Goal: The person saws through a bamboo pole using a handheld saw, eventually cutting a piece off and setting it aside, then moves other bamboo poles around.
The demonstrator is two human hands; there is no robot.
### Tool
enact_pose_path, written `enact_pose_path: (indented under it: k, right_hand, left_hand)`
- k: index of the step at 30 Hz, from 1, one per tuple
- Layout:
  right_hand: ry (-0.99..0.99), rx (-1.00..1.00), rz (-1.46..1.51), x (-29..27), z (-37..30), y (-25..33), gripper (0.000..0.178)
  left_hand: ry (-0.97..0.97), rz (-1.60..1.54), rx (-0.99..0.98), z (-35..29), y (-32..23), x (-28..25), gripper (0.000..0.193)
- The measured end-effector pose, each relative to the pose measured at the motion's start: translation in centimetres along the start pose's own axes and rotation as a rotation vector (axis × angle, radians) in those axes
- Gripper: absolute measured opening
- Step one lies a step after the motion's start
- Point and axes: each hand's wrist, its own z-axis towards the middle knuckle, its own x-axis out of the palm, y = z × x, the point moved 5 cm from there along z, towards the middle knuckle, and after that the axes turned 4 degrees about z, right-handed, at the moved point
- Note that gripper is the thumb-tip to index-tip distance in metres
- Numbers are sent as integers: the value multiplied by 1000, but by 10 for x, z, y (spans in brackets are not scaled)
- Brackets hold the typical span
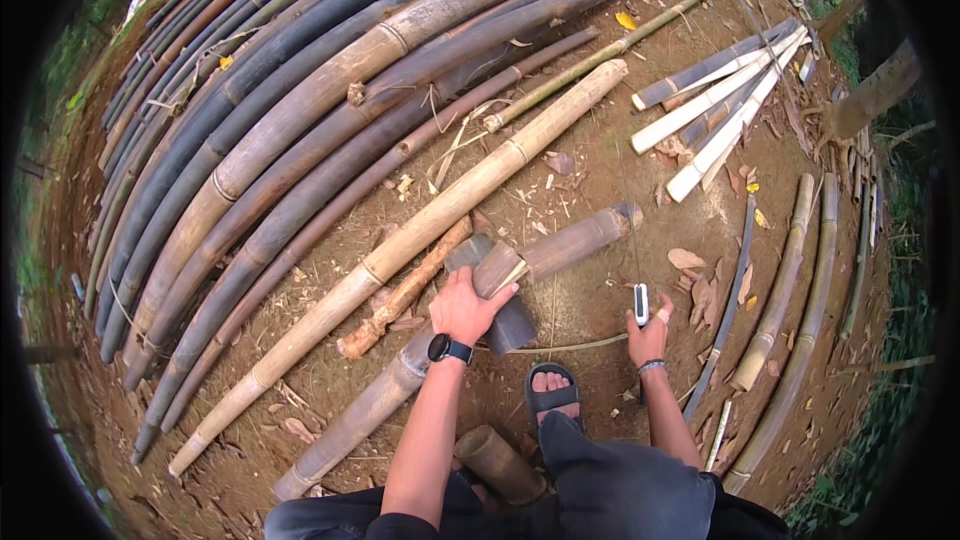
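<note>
My left hand (pixel 464 308), with a watch on its wrist, is wrapped over a brown bamboo pole (pixel 375 405) near its pale cut end. The pole slants from lower left and rests across a short dark bamboo section (pixel 510 325). Just past the cut end lies another bamboo piece (pixel 580 240), at a slightly different angle. To the right, my right hand (pixel 648 338) is closed round the white and dark handle of a hand saw (pixel 641 305). Its thin blade points away, seen nearly edge-on, and looks apart from the bamboo.
Long bamboo poles (pixel 300 130) are piled at the left, with a pale pole (pixel 440 210) nearest. Split strips (pixel 720 130) lie at the far right, and more poles (pixel 775 285) at the right. A short upright bamboo section (pixel 490 455) stands by my sandalled foot (pixel 553 392).
</note>
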Motion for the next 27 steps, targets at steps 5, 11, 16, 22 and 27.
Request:
enact_pose_path:
  k: [5,11,16,22,27]
  right_hand:
    - [-178,-270,-222,-1,-3,54,94]
    - [95,-832,-180,9,16,169,93]
    - [496,-1140,-159,52,40,230,95]
    - [754,-1031,-342,115,59,197,95]
    - [770,-899,-232,125,63,183,94]
  left_hand:
    - [12,23,-36,-2,-2,-2,76]
    - [9,51,-72,-3,-4,-4,78]
    - [-84,84,-26,-1,-8,-1,79]
    - [-31,116,-78,-5,-11,-1,81]
    - [-41,155,-34,-3,-16,3,78]
